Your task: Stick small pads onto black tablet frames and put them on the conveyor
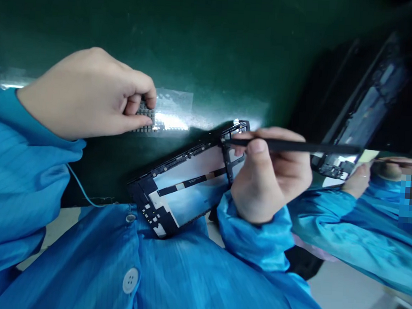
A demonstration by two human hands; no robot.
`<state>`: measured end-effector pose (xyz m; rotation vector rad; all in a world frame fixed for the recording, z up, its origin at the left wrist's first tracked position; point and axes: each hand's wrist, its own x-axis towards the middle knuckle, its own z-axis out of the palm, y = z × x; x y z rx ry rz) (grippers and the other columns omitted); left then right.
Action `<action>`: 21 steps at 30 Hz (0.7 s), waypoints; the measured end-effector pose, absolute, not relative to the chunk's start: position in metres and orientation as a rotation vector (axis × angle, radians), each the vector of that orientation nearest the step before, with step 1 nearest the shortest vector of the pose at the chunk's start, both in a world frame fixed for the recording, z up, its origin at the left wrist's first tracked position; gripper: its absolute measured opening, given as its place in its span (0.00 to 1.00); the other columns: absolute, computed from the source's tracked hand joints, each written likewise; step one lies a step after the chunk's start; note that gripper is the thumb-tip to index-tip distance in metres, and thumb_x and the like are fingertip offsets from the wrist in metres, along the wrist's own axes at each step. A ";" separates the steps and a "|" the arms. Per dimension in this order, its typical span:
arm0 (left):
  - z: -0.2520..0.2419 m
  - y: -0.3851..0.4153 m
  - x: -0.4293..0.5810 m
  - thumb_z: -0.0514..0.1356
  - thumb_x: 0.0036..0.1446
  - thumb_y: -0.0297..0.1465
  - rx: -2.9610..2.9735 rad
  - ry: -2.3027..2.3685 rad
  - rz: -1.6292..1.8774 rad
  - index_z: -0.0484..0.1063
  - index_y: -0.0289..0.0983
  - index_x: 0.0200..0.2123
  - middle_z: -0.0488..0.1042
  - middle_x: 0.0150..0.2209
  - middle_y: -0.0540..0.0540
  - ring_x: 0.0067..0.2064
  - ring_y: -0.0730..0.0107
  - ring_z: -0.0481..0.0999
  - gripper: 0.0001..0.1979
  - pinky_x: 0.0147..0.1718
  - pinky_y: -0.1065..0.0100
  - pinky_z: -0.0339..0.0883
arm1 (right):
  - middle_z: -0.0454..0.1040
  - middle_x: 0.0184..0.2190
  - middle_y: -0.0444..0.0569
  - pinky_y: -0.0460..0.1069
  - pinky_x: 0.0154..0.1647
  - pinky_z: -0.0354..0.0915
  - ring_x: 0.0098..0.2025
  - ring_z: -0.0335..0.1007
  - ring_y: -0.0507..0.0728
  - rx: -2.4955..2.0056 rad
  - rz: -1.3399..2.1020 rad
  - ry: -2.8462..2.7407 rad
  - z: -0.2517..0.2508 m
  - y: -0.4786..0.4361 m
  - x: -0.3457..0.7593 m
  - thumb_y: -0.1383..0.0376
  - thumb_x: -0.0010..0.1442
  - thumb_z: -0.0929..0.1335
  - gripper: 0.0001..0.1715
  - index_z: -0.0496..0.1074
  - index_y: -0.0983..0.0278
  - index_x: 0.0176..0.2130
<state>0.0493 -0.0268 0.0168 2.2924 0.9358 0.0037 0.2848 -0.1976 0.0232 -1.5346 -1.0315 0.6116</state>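
My left hand (100, 95) is closed, thumb and curled fingers around a sheet of small grey pads (146, 117) that lies on clear film on the table. Slim black tweezers (322, 148) are pinched in my right hand (271, 178), held level and pointing left. Their tip is at the upper right part of an opened phone body (189, 191); whether it touches cannot be made out. The phone tilts at the table's front edge against my blue coat, showing a shiny inner plate and a dark flex strip. My right hand covers part of its right end.
Clear film (175, 110) shines on the green table (213, 47). At the right, more phone bodies (364, 109) stand in a dark, blurred row. Close by are a co-worker's hands (357, 179) and blue sleeves. A thin blue cord (83, 193) hangs from my left cuff.
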 end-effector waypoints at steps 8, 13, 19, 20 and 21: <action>0.001 -0.024 0.036 0.44 0.59 0.74 2.358 0.804 0.235 0.86 0.33 0.43 0.71 0.27 0.54 0.32 0.68 0.83 0.53 0.50 0.29 0.79 | 0.88 0.43 0.46 0.52 0.41 0.84 0.40 0.88 0.55 -1.568 0.517 -1.081 -0.001 -0.216 0.283 0.64 0.72 0.77 0.06 0.82 0.56 0.49; -0.003 -0.022 0.035 0.44 0.57 0.74 2.354 0.829 0.203 0.86 0.33 0.44 0.68 0.27 0.55 0.34 0.66 0.85 0.53 0.50 0.27 0.77 | 0.87 0.44 0.47 0.54 0.46 0.86 0.45 0.89 0.58 -1.594 0.495 -1.159 -0.003 -0.220 0.290 0.65 0.73 0.75 0.07 0.80 0.56 0.51; -0.001 -0.024 0.033 0.61 0.62 0.57 2.365 0.784 0.250 0.86 0.36 0.43 0.72 0.26 0.55 0.26 0.72 0.76 0.30 0.49 0.30 0.81 | 0.88 0.48 0.47 0.59 0.57 0.83 0.51 0.88 0.60 -1.647 0.571 -1.546 0.036 -0.201 0.297 0.68 0.72 0.76 0.11 0.82 0.57 0.52; 0.002 -0.025 0.035 0.66 0.60 0.50 2.361 0.815 0.209 0.86 0.36 0.43 0.72 0.26 0.56 0.27 0.71 0.77 0.23 0.50 0.32 0.81 | 0.89 0.48 0.47 0.58 0.57 0.83 0.51 0.88 0.60 -1.595 0.648 -1.605 0.041 -0.189 0.294 0.68 0.72 0.76 0.10 0.82 0.57 0.51; 0.005 -0.026 0.037 0.70 0.58 0.43 2.356 0.850 0.164 0.86 0.37 0.43 0.73 0.26 0.56 0.28 0.70 0.78 0.17 0.52 0.35 0.82 | 0.89 0.48 0.46 0.58 0.57 0.84 0.51 0.88 0.60 -1.535 0.741 -1.665 0.044 -0.177 0.291 0.67 0.72 0.76 0.09 0.81 0.57 0.51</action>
